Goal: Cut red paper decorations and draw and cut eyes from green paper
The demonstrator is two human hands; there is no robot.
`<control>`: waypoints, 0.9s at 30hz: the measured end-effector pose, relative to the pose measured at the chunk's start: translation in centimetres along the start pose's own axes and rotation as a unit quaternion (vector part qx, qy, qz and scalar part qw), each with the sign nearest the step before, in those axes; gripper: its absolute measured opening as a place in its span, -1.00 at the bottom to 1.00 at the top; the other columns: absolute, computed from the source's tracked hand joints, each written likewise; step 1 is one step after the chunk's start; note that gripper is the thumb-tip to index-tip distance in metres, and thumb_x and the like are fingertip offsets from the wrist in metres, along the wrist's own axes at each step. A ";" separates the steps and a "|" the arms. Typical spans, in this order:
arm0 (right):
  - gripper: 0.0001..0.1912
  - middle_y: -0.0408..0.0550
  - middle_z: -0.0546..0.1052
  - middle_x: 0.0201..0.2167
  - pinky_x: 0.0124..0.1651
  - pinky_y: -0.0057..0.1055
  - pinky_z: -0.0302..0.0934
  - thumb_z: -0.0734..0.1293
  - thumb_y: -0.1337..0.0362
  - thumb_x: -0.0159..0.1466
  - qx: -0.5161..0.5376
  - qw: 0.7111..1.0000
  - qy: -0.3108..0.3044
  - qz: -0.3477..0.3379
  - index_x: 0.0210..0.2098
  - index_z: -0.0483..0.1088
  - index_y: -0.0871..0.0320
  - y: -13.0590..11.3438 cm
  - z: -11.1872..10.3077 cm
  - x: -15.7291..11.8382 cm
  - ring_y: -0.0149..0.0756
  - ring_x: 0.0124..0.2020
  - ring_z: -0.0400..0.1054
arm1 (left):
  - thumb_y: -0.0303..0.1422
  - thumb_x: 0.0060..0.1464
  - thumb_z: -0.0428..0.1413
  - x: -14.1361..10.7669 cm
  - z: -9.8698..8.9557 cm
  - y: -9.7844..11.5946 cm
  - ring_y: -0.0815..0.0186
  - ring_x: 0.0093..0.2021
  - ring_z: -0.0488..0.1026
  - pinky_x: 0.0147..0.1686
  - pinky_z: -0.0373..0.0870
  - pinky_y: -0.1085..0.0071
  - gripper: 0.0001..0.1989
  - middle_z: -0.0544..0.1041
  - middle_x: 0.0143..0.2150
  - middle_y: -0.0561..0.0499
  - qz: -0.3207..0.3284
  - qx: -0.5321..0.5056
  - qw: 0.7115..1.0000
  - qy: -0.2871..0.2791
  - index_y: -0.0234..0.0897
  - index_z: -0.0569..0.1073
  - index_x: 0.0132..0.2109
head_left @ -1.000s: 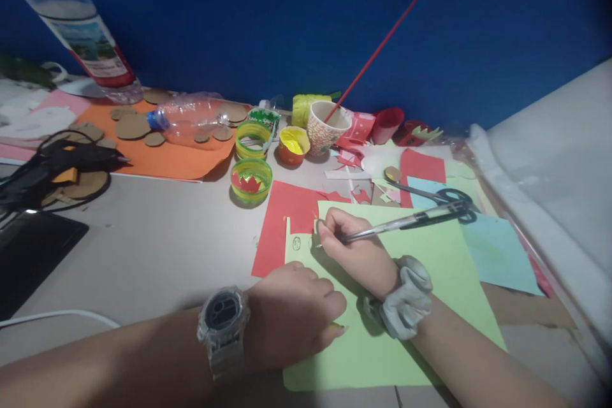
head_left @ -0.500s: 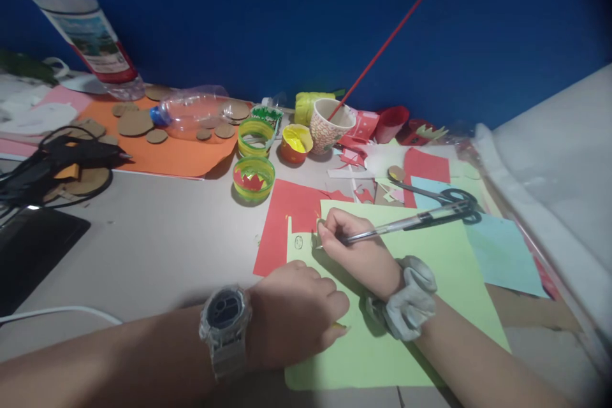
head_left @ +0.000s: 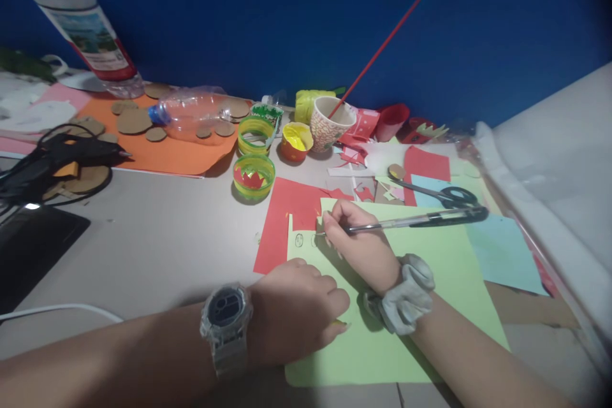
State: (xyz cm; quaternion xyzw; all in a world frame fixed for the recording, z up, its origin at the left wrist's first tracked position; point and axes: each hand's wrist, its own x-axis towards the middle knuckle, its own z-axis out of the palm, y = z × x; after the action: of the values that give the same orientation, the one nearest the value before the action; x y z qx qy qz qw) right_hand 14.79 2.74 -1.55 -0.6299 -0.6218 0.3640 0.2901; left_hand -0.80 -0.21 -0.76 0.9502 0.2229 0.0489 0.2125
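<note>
My right hand point(head_left: 356, 233) pinches a black-capped clear pen point(head_left: 401, 223), whose tip meets light green paper point(head_left: 406, 357). Two small oval drawings sit near the notched upper left edge of that paper; the pen is at the right one. Curled on the lower left of the same sheet, my left hand point(head_left: 301, 315) is closed, with a sliver of yellow showing by the thumb. What its fingers hold is hidden. Under the green sheet's upper left part lies red paper point(head_left: 272, 236).
Beyond the papers stand green-and-yellow rings point(head_left: 254, 177), a small yellow-filled cup point(head_left: 296, 141) and a patterned paper cup point(head_left: 329, 127) with a red stick. Scissors point(head_left: 454, 196) lie right, a glue gun point(head_left: 71, 153) left. A clear bottle point(head_left: 191, 108) rests on orange paper.
The right oval now shows more of its outline. My right hand has shifted slightly right and up, and the pen's rear end has swung right. My left hand stays in place.
</note>
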 end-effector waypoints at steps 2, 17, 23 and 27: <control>-0.73 -0.28 0.20 -0.68 -0.55 -0.48 -0.01 0.20 0.21 0.25 -0.004 1.000 0.000 0.000 -0.54 0.06 0.10 -0.1 0.0 0.0 -0.45 -0.64 0.06 | -0.23 0.15 0.04 0.0 0.1 0.0 0.26 -0.41 0.39 -0.39 0.27 0.31 -0.79 0.45 -0.41 0.05 0.004 0.001 1.000 0.002 -0.27 0.34 -0.37; -0.73 -0.28 0.16 -0.65 -0.53 -0.47 0.00 0.16 0.24 0.26 -0.025 0.999 -0.016 -0.028 -0.55 0.03 0.09 -0.1 -0.2 0.0 -0.43 -0.61 0.06 | -0.23 0.15 0.04 0.0 0.0 -0.1 0.26 -0.41 0.38 -0.38 0.26 0.32 -0.79 0.45 -0.40 0.04 0.008 0.002 1.000 0.002 -0.27 0.33 -0.37; -0.72 -0.29 0.11 -0.66 -0.52 -0.48 -0.01 0.17 0.26 0.25 -0.037 0.998 -0.025 -0.047 -0.56 0.03 0.10 -0.2 -0.2 -0.1 -0.44 -0.60 0.02 | -0.24 0.14 0.04 0.0 0.0 0.0 0.26 -0.40 0.38 -0.37 0.27 0.31 -0.79 0.45 -0.40 0.06 0.001 -0.002 1.000 -0.005 -0.27 0.34 -0.37; -0.73 -0.28 0.13 -0.65 -0.52 -0.48 0.00 0.16 0.25 0.26 -0.030 0.998 -0.023 -0.042 -0.55 0.04 0.10 -0.2 -0.2 -0.1 -0.44 -0.60 0.03 | -0.23 0.15 0.03 0.1 -0.1 0.0 0.26 -0.40 0.38 -0.37 0.27 0.31 -0.78 0.46 -0.41 0.05 -0.002 -0.005 1.000 -0.012 -0.27 0.34 -0.38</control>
State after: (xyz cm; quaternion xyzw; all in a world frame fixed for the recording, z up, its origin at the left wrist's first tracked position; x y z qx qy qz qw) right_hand 14.85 2.71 -1.21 -0.6036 -0.6646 0.3467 0.2716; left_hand -0.71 -0.14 -0.67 0.9491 0.2215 0.0380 0.2205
